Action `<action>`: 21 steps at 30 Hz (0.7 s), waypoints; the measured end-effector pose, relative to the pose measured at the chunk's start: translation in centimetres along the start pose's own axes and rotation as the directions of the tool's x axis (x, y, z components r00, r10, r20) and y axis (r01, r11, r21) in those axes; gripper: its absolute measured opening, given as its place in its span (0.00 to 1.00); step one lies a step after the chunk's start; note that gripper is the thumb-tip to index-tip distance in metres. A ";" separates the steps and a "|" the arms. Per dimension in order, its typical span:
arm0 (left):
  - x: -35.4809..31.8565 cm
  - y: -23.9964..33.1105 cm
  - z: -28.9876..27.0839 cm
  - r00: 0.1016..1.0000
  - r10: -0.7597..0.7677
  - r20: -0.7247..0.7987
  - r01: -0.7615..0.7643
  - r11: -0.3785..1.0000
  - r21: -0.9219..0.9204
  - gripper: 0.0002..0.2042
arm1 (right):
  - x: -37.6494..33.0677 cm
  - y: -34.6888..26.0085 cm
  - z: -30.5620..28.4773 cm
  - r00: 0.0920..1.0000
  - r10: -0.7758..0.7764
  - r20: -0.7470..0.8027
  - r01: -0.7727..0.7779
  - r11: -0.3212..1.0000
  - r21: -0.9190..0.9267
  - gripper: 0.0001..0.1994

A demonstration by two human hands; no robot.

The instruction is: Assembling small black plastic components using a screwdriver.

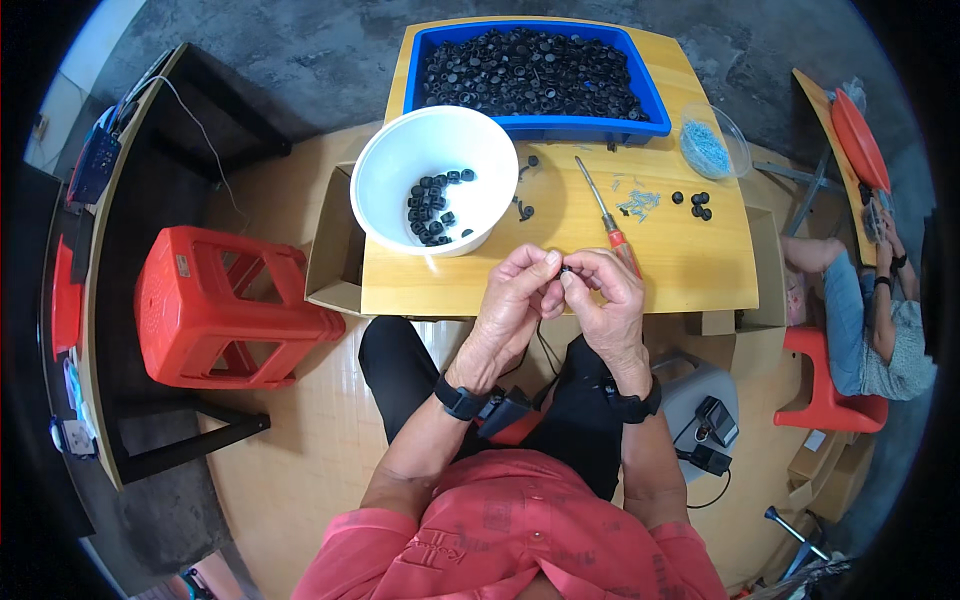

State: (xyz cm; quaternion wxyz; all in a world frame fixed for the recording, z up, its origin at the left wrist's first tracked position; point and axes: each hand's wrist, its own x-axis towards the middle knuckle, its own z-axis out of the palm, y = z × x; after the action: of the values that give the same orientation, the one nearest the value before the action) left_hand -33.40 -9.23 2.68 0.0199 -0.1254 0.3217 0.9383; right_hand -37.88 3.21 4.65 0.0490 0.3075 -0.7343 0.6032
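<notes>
Two hands meet over the near edge of the bench (pixel 560 275), and everything turns on the tiny black part (pixel 566 270) caught between their fingertips. Going from big to small: the wooden bench carries a blue bin (pixel 650 95) heaped with small black caps at its far side, and a white bowl (pixel 400 165) at its left, holding a loose cluster of the same black pieces. A clear dish of pale blue bits (pixel 712 145) stands at the far right. A red-handled screwdriver (pixel 606 215) lies on the bench just beyond the right hand, its long axis running from far-left to near-right, with the handle end nearest that hand. A scatter of small screws (pixel 638 203) lies just right of its shaft, and a few loose black caps (pixel 696 203) sit further right.

The left hand (pixel 515 295) comes up from the near side with its wrist bent, thumb and forefinger pressed together on the left side of the black part. The right hand (pixel 610 290) mirrors it, fingers curled and pinching the part from the right, so both hands are equally close and both hold it. The part sits at the meeting of the fingertips, just above the bench's near edge; it is too small to tell its orientation. Both wrists wear dark bands.
</notes>
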 end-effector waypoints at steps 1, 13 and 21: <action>0.1 0.0 0.0 1.000 0.000 0.000 0.000 1.000 0.000 0.07 | 0.0 -0.1 0.1 0.998 -0.057 -0.003 0.057 0.994 -0.088 0.04; 0.2 -0.1 0.3 0.999 0.043 -0.007 -0.043 0.999 -0.022 0.06 | -0.3 -0.2 0.6 0.972 0.228 0.060 -0.236 0.928 0.289 0.04; 0.4 -2.3 1.4 0.946 0.218 -0.239 -0.214 0.976 0.044 0.05 | -0.9 0.1 1.9 0.991 -0.011 -0.133 -0.012 0.985 -0.170 0.05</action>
State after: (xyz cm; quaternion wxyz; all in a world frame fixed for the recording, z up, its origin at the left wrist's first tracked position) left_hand -33.80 -6.64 2.26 -0.1213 -0.2030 0.3418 0.9095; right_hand -36.66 1.86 3.67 0.1240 0.2608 -0.7783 0.5575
